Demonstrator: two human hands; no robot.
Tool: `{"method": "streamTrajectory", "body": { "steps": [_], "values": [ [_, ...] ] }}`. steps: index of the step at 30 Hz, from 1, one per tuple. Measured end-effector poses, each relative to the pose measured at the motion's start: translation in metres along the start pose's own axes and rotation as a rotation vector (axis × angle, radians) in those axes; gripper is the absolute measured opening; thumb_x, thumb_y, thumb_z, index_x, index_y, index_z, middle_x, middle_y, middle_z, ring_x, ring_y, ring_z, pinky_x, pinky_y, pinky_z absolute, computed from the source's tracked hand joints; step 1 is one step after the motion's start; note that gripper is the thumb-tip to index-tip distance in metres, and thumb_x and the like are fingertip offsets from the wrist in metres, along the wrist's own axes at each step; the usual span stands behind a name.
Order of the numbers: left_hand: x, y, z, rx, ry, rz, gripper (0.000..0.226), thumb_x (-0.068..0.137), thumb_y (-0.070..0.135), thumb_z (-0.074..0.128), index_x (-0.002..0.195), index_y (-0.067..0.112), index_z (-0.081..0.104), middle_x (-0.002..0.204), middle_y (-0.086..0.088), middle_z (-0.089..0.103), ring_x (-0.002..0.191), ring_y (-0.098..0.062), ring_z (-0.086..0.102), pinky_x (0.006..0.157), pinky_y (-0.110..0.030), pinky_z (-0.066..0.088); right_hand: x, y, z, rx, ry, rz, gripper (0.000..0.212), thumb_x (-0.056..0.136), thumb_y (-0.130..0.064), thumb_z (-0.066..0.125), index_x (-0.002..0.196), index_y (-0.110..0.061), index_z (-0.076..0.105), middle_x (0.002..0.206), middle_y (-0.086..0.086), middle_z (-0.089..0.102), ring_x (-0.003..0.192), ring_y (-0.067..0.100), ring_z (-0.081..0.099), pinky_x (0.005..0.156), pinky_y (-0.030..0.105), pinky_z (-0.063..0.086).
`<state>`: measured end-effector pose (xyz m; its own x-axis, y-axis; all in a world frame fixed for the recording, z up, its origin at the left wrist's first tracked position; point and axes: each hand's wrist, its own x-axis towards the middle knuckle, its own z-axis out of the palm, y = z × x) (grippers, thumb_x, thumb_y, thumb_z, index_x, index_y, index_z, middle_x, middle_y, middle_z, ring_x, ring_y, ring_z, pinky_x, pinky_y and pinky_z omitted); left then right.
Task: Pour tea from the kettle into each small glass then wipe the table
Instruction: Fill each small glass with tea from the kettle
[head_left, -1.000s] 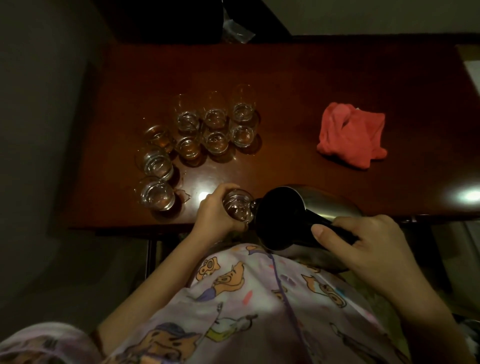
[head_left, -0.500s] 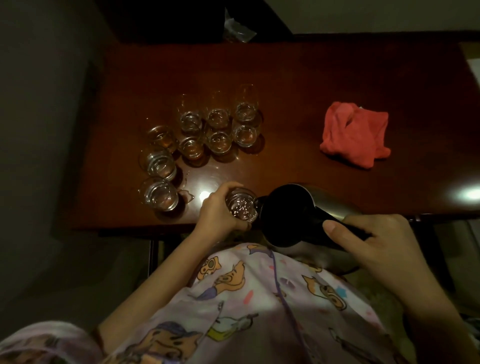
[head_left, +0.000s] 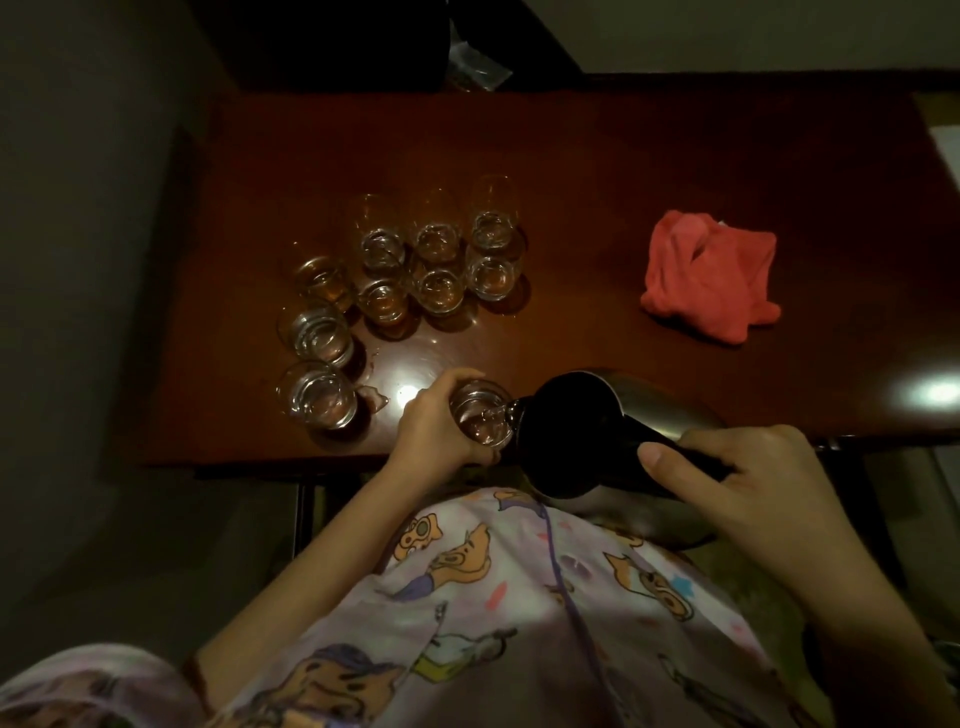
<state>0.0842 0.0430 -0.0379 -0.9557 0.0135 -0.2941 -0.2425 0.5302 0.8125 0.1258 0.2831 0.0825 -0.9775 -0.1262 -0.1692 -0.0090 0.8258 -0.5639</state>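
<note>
The left hand is wrapped around a small glass near the front edge of the table, with the fingers curled round its side. The glass is clear and round, and a thin stream of liquid runs into it. The right hand grips the dark handle of the kettle, with the thumb lying along the top. The kettle is tipped toward the glass, and its spout touches the glass rim. Its top looks black and smooth, and its side is shiny silver metal.

To the left stand two more clear glasses, one behind the other, with a small wet puddle just beside the nearer one. Farther back is a group of seven small glasses set close together. Some hold a brownish drink.

On the right side of the table lies a red cloth, soft and crumpled in a heap, well apart from the glasses.

The table is dark reddish-brown wood, smooth and glossy, with bright spots of light on it. The person wears a pale purple top with cartoon pictures. The room is dim, and a crinkly clear bag sits behind the far edge of the table.
</note>
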Motion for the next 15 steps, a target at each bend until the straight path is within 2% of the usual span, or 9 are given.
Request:
{"method": "streamTrajectory", "body": {
  "steps": [6,9,12,15],
  "values": [
    [0.0022,0.0013,0.0011,0.009,0.008,-0.011,0.08,0.041,0.01,0.088,0.114,0.024,0.056,0.103,0.005,0.065,0.096,-0.013,0.06,0.08,-0.026,0.051,0.0024,0.0001,-0.0008,0.002,0.015,0.008,0.057,0.071,-0.068,0.041,0.04,-0.021,0.043,0.035,0.005,0.039,0.035,0.018,0.04,0.042,0.032,0.03],
    [0.0039,-0.0006,0.0014,0.0,0.014,-0.02,0.08,0.041,0.01,0.088,0.113,0.025,0.056,0.103,0.006,0.065,0.096,-0.013,0.061,0.08,-0.027,0.052,0.0065,0.0023,0.0013,0.0,0.023,0.019,0.058,0.072,-0.068,0.041,0.039,-0.02,0.042,0.035,0.003,0.037,0.039,0.022,0.042,0.043,0.032,0.028],
    [0.006,-0.003,-0.0011,-0.015,0.021,-0.034,0.079,0.04,0.012,0.089,0.11,0.027,0.056,0.1,0.009,0.065,0.095,-0.011,0.062,0.08,-0.028,0.053,0.0089,0.006,0.006,0.056,0.04,0.043,0.059,0.072,-0.066,0.043,0.041,-0.016,0.047,0.036,0.001,0.037,0.039,0.017,0.041,0.044,0.03,0.025],
    [0.0068,-0.0022,-0.0057,-0.053,0.029,-0.039,0.077,0.041,0.01,0.089,0.109,0.027,0.057,0.095,0.015,0.062,0.094,-0.009,0.061,0.081,-0.026,0.052,0.008,0.0058,0.009,0.133,0.063,0.05,0.059,0.071,-0.064,0.046,0.043,-0.012,0.052,0.039,0.009,0.043,0.038,0.019,0.04,0.042,0.032,0.026]
  ]
}}
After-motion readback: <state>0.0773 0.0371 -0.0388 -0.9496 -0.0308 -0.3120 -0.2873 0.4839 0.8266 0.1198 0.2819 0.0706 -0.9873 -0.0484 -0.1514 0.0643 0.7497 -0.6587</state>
